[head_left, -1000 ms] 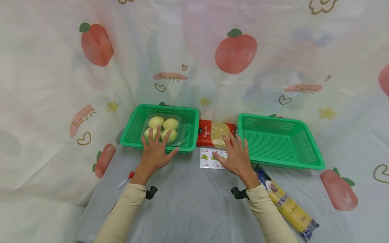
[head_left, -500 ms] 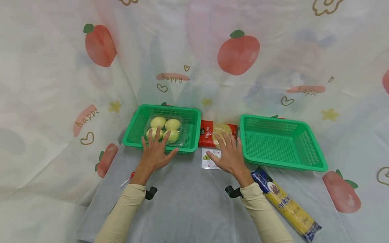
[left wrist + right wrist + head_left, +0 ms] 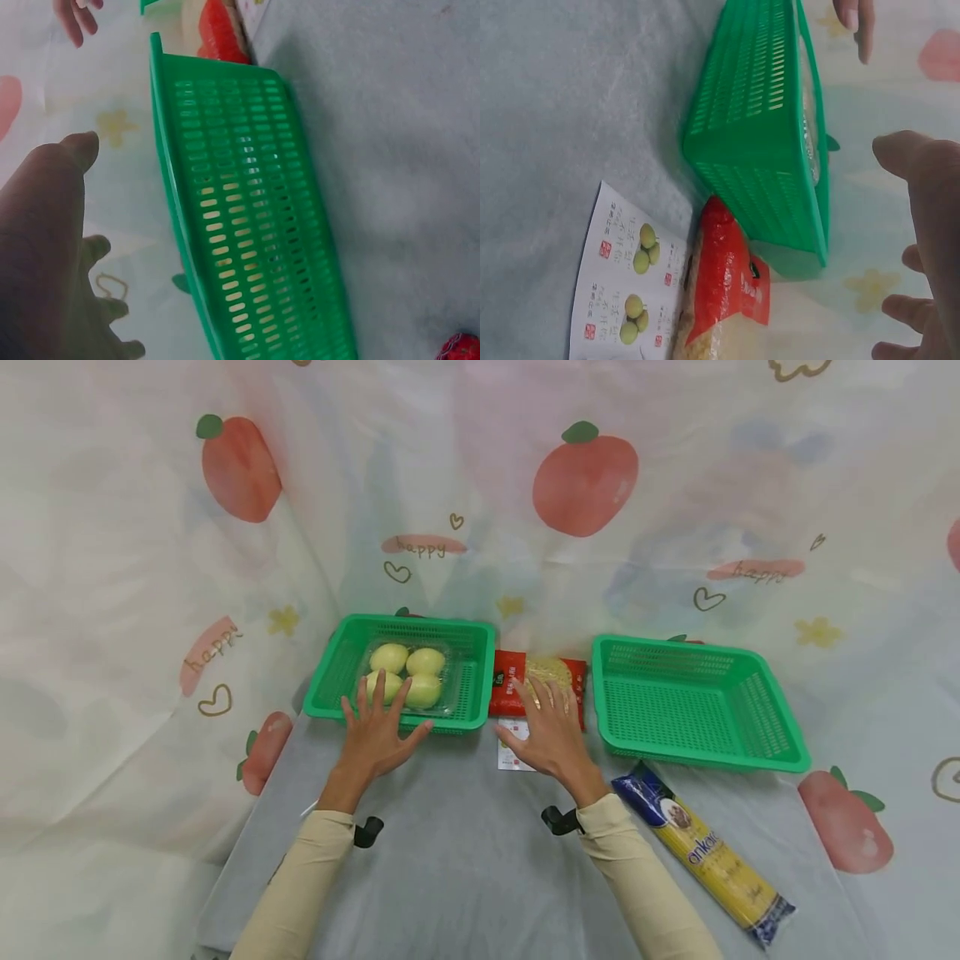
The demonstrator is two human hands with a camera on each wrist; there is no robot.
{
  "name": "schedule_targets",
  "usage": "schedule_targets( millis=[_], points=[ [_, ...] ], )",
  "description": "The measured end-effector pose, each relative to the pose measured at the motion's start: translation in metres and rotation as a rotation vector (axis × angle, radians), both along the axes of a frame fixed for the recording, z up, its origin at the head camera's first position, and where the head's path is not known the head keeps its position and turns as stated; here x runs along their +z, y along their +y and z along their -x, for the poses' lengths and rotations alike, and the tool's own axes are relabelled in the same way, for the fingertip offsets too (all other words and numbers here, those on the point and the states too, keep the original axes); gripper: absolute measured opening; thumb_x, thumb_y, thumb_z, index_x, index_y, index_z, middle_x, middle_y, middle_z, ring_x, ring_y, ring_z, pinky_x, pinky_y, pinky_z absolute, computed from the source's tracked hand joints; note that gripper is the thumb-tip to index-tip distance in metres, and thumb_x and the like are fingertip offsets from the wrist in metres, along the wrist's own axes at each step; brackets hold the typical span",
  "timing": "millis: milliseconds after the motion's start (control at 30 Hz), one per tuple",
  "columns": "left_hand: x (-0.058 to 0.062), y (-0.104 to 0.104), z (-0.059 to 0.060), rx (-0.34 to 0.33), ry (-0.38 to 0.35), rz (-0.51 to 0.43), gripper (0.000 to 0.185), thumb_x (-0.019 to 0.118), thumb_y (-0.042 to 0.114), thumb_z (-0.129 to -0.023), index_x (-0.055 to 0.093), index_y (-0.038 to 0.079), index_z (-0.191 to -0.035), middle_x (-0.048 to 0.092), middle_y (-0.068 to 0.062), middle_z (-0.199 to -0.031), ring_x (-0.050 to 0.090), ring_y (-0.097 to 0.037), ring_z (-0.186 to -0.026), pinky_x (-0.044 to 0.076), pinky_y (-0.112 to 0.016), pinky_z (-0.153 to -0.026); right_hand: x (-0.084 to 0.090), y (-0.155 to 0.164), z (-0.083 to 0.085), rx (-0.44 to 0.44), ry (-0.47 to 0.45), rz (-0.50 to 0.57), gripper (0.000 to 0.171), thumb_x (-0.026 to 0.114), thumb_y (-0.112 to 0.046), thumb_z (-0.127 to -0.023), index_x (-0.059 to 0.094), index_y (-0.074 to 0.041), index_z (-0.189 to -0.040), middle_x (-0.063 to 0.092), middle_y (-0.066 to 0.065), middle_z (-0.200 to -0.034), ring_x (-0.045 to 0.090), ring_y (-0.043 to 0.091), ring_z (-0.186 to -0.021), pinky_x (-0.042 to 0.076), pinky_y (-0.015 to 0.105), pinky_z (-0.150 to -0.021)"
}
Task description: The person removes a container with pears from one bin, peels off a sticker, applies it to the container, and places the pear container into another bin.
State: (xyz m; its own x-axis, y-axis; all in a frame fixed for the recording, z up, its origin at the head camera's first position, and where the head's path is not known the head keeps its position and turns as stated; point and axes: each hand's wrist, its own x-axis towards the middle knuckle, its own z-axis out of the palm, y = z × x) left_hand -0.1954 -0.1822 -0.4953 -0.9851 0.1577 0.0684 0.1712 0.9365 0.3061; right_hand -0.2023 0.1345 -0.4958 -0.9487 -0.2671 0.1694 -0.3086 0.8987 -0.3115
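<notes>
My left hand (image 3: 373, 737) hovers with spread fingers over the front rim of the left green basket (image 3: 482, 685). In that basket sits a clear plastic tray (image 3: 450, 689) of several round, pale yellow-green fruits (image 3: 426, 661); the fingertips overlap the front ones in the head view. My right hand (image 3: 551, 739), fingers also spread, hangs above a red bag (image 3: 508, 681) with a see-through window of small yellow pieces, partly covering it. In front of the bag lies a white card (image 3: 626, 274) printed with green fruits. Both hands hold nothing.
A second green basket (image 3: 667, 710) stands to the right with nothing in it. A yellow and blue pasta packet (image 3: 712, 860) lies slanted by the right forearm. Beside the left wrist is a red lollipop (image 3: 460, 348). A fruit-patterned cloth (image 3: 465, 460) hangs behind.
My right hand has moved left, from near the right basket's edge to over the red bag. The left hand has drawn back slightly. The view has shifted a little.
</notes>
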Motion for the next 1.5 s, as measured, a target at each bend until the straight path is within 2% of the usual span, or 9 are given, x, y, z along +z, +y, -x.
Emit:
schedule_targets(
  millis=[233,533,767,1067,1233,1500],
  points=[
    [-0.004,-0.004,0.000,-0.003,0.006,-0.030,0.091,0.053,0.073,-0.100,0.020,0.029,-0.172,-0.002,-0.016,-0.179,-0.006,-0.049,-0.162,0.003,-0.083,-0.118,0.000,-0.013,0.006,0.029,-0.011,0.040,0.091,0.060,-0.068,-0.095,0.034,-0.021,-0.168,0.030,0.013,-0.173,0.023,0.042,-0.159,0.010,0.070,-0.126],
    [-0.004,-0.006,0.004,0.003,0.003,-0.013,0.091,0.051,0.074,-0.100,0.020,0.027,-0.172,-0.002,-0.017,-0.179,-0.007,-0.049,-0.162,0.004,-0.084,-0.117,-0.003,-0.024,0.011,0.029,-0.024,0.020,0.088,0.060,-0.067,-0.096,0.031,-0.025,-0.168,0.031,0.010,-0.172,0.025,0.042,-0.158,0.008,0.069,-0.127],
    [-0.003,-0.007,0.006,-0.006,-0.011,-0.026,0.091,0.052,0.072,-0.100,0.017,0.028,-0.172,-0.001,-0.018,-0.178,-0.008,-0.049,-0.162,0.004,-0.084,-0.117,-0.006,-0.027,0.017,0.017,-0.014,0.020,0.088,0.062,-0.067,-0.097,0.034,-0.023,-0.168,0.033,0.011,-0.172,0.026,0.042,-0.158,0.010,0.070,-0.126],
    [-0.004,-0.009,0.011,-0.006,0.006,-0.056,0.090,0.052,0.072,-0.100,0.023,0.024,-0.171,0.000,-0.019,-0.178,-0.004,-0.051,-0.161,0.003,-0.084,-0.117,-0.015,-0.034,0.025,0.026,-0.043,0.013,0.087,0.059,-0.069,-0.098,0.032,-0.025,-0.168,0.030,0.011,-0.173,0.025,0.040,-0.158,0.010,0.070,-0.127],
    [-0.002,-0.011,0.013,0.004,-0.013,-0.071,0.089,0.052,0.071,-0.101,0.021,0.026,-0.172,-0.002,-0.018,-0.178,-0.004,-0.051,-0.161,0.000,-0.084,-0.117,-0.021,-0.037,0.030,0.025,-0.068,0.015,0.087,0.057,-0.069,-0.099,0.030,-0.025,-0.169,0.030,0.011,-0.173,0.024,0.042,-0.159,0.009,0.069,-0.127],
    [-0.004,-0.014,0.018,0.012,-0.022,-0.057,0.088,0.049,0.071,-0.102,0.017,0.028,-0.172,-0.003,-0.018,-0.178,-0.002,-0.051,-0.161,0.003,-0.083,-0.117,-0.027,-0.041,0.034,0.034,-0.064,0.027,0.084,0.059,-0.065,-0.100,0.033,-0.022,-0.168,0.031,0.009,-0.173,0.027,0.042,-0.158,0.013,0.070,-0.126]
  ],
)
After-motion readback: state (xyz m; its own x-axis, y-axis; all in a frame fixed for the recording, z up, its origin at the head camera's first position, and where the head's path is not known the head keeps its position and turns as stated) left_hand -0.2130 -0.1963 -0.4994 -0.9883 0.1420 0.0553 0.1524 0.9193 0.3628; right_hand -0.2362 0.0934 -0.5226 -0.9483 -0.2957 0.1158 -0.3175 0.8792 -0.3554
